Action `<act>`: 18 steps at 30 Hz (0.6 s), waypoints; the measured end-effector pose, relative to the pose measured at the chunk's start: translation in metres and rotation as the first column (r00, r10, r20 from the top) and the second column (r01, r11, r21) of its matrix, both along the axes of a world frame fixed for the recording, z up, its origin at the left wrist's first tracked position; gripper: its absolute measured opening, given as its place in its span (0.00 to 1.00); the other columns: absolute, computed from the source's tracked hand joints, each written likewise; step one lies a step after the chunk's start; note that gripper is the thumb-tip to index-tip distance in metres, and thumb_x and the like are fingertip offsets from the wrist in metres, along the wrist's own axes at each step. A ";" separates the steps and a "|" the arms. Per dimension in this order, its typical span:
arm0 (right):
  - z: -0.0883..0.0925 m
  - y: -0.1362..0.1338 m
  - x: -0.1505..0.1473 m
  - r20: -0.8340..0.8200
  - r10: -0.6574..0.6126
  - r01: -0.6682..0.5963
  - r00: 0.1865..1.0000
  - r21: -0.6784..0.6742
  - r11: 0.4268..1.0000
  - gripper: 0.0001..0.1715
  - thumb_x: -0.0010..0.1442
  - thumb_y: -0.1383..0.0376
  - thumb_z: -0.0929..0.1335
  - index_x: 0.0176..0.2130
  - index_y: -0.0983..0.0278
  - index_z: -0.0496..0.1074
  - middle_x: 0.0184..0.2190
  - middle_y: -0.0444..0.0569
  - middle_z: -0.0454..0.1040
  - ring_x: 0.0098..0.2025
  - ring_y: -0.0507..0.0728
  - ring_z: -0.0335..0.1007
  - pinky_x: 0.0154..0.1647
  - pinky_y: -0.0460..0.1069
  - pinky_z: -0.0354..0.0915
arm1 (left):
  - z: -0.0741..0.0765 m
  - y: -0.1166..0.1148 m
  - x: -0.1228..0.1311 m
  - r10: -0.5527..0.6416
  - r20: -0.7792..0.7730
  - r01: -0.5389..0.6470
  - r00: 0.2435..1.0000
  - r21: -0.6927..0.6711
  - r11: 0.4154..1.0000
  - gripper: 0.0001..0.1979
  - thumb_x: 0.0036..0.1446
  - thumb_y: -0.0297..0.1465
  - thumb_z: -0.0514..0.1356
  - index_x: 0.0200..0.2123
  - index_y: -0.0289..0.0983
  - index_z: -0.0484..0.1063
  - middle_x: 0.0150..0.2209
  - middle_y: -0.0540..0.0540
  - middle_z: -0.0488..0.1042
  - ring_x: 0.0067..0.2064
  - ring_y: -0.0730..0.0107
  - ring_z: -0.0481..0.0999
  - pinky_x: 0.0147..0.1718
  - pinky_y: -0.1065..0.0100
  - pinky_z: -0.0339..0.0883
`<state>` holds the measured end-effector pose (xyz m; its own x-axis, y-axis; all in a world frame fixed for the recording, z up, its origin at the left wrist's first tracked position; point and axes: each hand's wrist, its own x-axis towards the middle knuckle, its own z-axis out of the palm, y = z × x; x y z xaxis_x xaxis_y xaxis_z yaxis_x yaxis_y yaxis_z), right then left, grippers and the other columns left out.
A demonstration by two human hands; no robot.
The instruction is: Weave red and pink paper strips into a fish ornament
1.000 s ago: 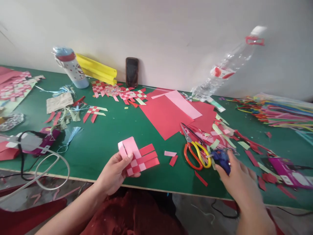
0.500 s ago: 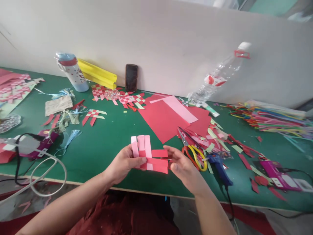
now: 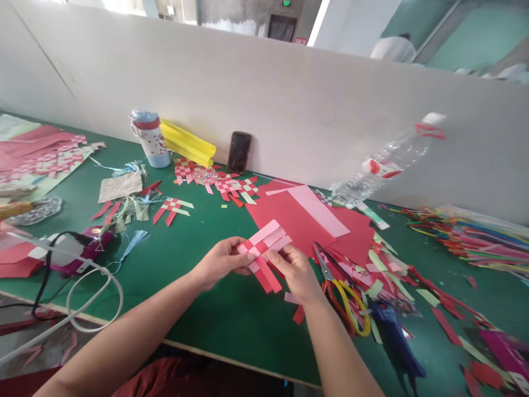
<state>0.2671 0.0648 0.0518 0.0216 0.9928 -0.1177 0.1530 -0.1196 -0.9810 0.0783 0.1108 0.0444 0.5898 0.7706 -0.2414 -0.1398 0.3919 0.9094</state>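
Between my two hands is a woven paper piece (image 3: 261, 249) of red and light pink strips, held above the green table. Its pink strip ends point up and right, while its red ends hang down and right. My left hand (image 3: 225, 262) pinches the left edge, thumb on the front. On the right side, my right hand (image 3: 295, 270) grips the weave between thumb and fingers. Below the right wrist lie small red and pink paper scraps (image 3: 298, 313). Scissors (image 3: 343, 300) with yellow and red handles rest just right of my right hand.
Red paper sheets (image 3: 285, 212) lie behind my hands. A blue glue gun (image 3: 394, 336) and paper offcuts are at the right. Against the partition stand a clear plastic bottle (image 3: 384, 160), a phone (image 3: 239, 152) and a drinking flask (image 3: 151, 140). A white cable (image 3: 118, 289) loops at left.
The woven piece has been turned so its strips lie diagonally. My right hand has gone from loosely beside the red ends to gripping the weave. The view has tilted up.
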 end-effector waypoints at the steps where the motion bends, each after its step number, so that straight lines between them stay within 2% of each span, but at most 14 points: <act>1: -0.004 0.000 0.000 -0.007 -0.023 0.023 1.000 0.009 1.000 0.20 0.58 0.49 0.70 0.34 0.64 0.73 0.31 0.47 0.78 0.34 0.57 0.73 0.37 0.51 0.69 | -0.003 0.001 0.000 0.005 0.017 -0.005 1.000 -0.020 1.000 0.21 0.49 0.43 0.69 0.38 0.33 0.71 0.34 0.46 0.77 0.34 0.70 0.77 0.38 0.66 0.74; 3: -0.010 -0.002 0.000 -0.014 -0.048 0.048 0.999 0.016 0.999 0.20 0.57 0.49 0.70 0.33 0.64 0.72 0.29 0.47 0.76 0.33 0.57 0.72 0.36 0.51 0.68 | -0.008 0.000 0.000 0.024 0.027 -0.023 0.999 -0.021 1.000 0.21 0.50 0.46 0.68 0.32 0.32 0.71 0.31 0.46 0.76 0.32 0.72 0.76 0.38 0.67 0.73; 5: -0.012 -0.004 -0.001 -0.018 -0.051 0.051 0.999 0.018 0.999 0.19 0.57 0.49 0.70 0.33 0.64 0.71 0.29 0.47 0.75 0.33 0.57 0.71 0.37 0.52 0.69 | -0.008 -0.001 0.001 0.065 -0.005 -0.065 0.998 0.050 0.997 0.21 0.51 0.47 0.67 0.29 0.33 0.71 0.27 0.48 0.75 0.30 0.73 0.75 0.36 0.69 0.72; 7: -0.012 -0.005 -0.001 -0.017 -0.097 0.098 0.995 0.077 0.992 0.19 0.57 0.51 0.71 0.40 0.62 0.70 0.34 0.48 0.74 0.36 0.57 0.70 0.41 0.53 0.69 | -0.007 -0.003 0.001 0.145 -0.103 -0.120 0.984 0.214 0.969 0.20 0.54 0.46 0.65 0.28 0.34 0.72 0.24 0.50 0.74 0.27 0.74 0.73 0.32 0.71 0.69; 8: -0.013 -0.005 -0.001 -0.005 -0.145 0.144 0.989 0.143 0.979 0.21 0.57 0.52 0.71 0.45 0.61 0.68 0.39 0.49 0.73 0.39 0.57 0.70 0.43 0.53 0.69 | -0.006 -0.004 0.000 0.194 -0.167 -0.132 0.967 0.325 0.937 0.18 0.56 0.45 0.63 0.28 0.34 0.73 0.24 0.50 0.75 0.27 0.73 0.72 0.30 0.72 0.67; 11: -0.015 -0.005 0.002 0.069 -0.306 0.251 0.950 0.417 0.874 0.28 0.57 0.57 0.72 0.54 0.58 0.62 0.49 0.52 0.66 0.43 0.56 0.67 0.46 0.54 0.69 | -0.007 -0.007 -0.004 0.315 -0.303 -0.062 0.899 0.624 0.779 0.11 0.61 0.39 0.60 0.33 0.38 0.77 0.29 0.48 0.79 0.30 0.71 0.75 0.32 0.73 0.65; 13: -0.016 -0.006 0.003 0.122 -0.347 0.224 0.930 0.560 0.798 0.27 0.58 0.61 0.71 0.54 0.57 0.61 0.52 0.52 0.63 0.44 0.55 0.67 0.46 0.54 0.69 | -0.009 -0.009 -0.006 0.330 -0.328 0.007 0.885 0.719 0.695 0.08 0.62 0.36 0.59 0.38 0.41 0.78 0.33 0.48 0.81 0.33 0.69 0.78 0.35 0.73 0.66; 16: -0.015 -0.009 0.003 0.202 -0.375 0.146 0.905 0.680 0.718 0.25 0.58 0.66 0.71 0.53 0.56 0.62 0.53 0.53 0.61 0.50 0.58 0.65 0.46 0.55 0.70 | -0.012 -0.010 -0.007 0.335 -0.350 0.057 0.875 0.761 0.646 0.08 0.62 0.35 0.59 0.40 0.42 0.78 0.35 0.47 0.81 0.35 0.68 0.79 0.36 0.73 0.66; 18: -0.014 -0.012 0.001 0.286 -0.386 0.081 0.877 0.704 0.706 0.23 0.57 0.67 0.71 0.51 0.57 0.63 0.52 0.54 0.62 0.53 0.61 0.63 0.46 0.56 0.70 | -0.012 -0.010 -0.006 0.345 -0.360 0.062 0.866 0.765 0.641 0.08 0.62 0.34 0.59 0.39 0.42 0.79 0.34 0.48 0.81 0.34 0.68 0.79 0.34 0.73 0.66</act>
